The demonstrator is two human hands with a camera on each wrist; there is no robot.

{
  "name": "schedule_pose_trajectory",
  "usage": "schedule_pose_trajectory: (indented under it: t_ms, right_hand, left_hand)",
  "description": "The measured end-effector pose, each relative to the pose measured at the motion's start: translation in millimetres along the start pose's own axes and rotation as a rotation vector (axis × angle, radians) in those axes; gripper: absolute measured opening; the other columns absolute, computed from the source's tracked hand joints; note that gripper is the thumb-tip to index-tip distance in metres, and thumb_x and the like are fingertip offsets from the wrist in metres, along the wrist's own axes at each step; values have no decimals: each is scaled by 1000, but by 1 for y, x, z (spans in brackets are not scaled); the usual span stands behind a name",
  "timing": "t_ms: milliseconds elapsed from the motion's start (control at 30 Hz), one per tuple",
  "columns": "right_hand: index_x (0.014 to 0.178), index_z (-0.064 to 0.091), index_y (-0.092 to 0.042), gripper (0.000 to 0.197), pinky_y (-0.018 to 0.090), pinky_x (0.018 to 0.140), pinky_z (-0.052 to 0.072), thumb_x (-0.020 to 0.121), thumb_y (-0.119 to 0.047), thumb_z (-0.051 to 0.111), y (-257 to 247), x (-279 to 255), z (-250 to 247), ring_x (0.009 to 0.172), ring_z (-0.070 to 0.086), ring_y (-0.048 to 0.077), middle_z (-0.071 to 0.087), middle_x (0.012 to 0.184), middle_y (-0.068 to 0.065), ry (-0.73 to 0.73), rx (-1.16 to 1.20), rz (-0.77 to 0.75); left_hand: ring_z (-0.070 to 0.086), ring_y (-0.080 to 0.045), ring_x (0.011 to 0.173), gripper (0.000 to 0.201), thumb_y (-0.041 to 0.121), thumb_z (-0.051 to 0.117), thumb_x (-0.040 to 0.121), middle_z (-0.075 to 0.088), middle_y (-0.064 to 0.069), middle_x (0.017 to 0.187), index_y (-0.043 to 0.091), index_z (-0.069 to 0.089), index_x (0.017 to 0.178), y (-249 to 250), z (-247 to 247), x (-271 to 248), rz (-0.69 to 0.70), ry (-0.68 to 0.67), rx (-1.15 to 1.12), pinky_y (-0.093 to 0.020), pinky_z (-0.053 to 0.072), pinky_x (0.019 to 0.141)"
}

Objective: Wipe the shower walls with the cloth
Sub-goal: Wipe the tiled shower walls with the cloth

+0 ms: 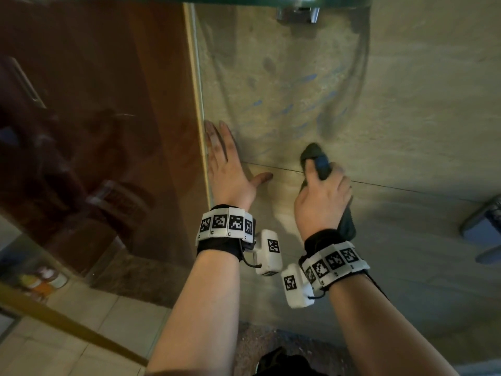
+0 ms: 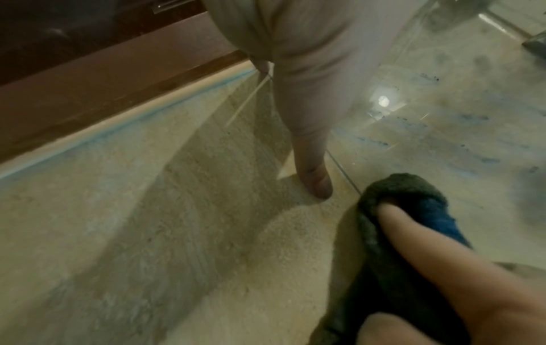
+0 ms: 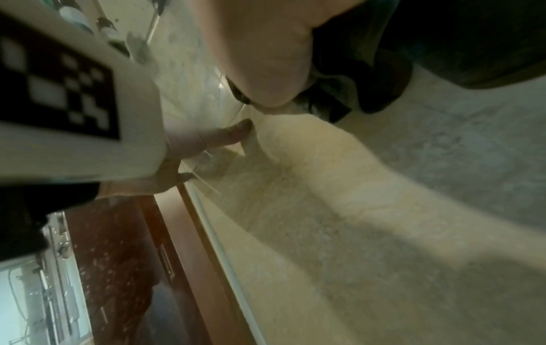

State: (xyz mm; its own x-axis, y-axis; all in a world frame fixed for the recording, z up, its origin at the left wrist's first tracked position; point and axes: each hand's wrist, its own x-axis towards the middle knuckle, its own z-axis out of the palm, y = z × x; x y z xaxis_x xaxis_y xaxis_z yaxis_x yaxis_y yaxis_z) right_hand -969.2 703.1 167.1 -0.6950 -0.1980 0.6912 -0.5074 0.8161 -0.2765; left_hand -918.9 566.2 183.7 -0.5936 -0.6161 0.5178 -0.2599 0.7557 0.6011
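The beige tiled shower wall (image 1: pixel 393 118) fills the middle and right of the head view, smeared with blue and grey streaks. My left hand (image 1: pixel 227 164) lies flat against it beside the wall's left edge, fingers straight and thumb spread. My right hand (image 1: pixel 322 191) grips a dark grey and blue cloth (image 1: pixel 315 158) bunched against the wall on a grout line (image 1: pixel 406 187). In the left wrist view my left thumb (image 2: pixel 313 168) touches the tile and the cloth (image 2: pixel 413 200) sits just right of it. The right wrist view shows the cloth (image 3: pixel 354 88) under my palm.
A dark brown glossy door or panel (image 1: pixel 95 118) stands left of the wall, with a pale corner strip (image 1: pixel 196 85) between them. A metal fixture (image 1: pixel 296 14) hangs at the top. Floor tiles (image 1: pixel 95 321) lie at the lower left, and bottles (image 1: pixel 43 280) stand there.
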Motion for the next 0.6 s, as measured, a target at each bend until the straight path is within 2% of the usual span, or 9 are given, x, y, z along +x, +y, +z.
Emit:
schedule_pose_trajectory:
  t_ms: [100,167,267,400,500,600]
  right_hand:
    - [124,55,-12,53,58,85,40,72,-2,57,0,20,-11,97,48,50,47,117,33,84,36,144]
    - [127,51,-10,58,57,87,39,70,-2,55,-3,30,-13,97,48,51,47,117,34,142,62,181]
    - [125,55,-11,59,56,86,39,68,3,58,-8,34,-13,96,48,51,48,115,33,160,73,110]
    - [119,60,-17,55,51,79,42,69,-3,44,-6,22,-7,93,39,37,49,108,25,74,76,-84]
    - [114,64,-18,53,49,76,43,66,2,58,-2,14,-6,89,34,32,50,105,22,13,63,-177]
    - [115,64,-17,50,52,77,43,67,-1,64,5,19,-17,90,44,40,51,108,24,25,32,-113]
  left_hand:
    - [-10,-25,146,135,54,79,62,-18,-15,157,11,-15,149,-1,1,0,1,7,6,-30,-1,114]
    - [-10,-26,146,135,54,80,62,-18,-15,157,12,-15,149,-1,2,1,-7,1,7,-33,3,116]
    - [-8,-28,146,136,53,81,61,-17,-16,157,11,-14,149,0,2,1,-10,2,12,-39,9,117]
    - [-8,-28,146,137,54,80,61,-18,-16,157,11,-14,149,0,2,1,-13,-12,18,-37,7,116]
    - [-8,-28,146,136,53,81,61,-18,-16,157,10,-14,149,-1,0,1,-11,-12,14,-39,9,117]
    - [-8,-28,146,135,54,80,62,-19,-15,157,11,-15,149,0,0,1,-16,-23,15,-36,6,116]
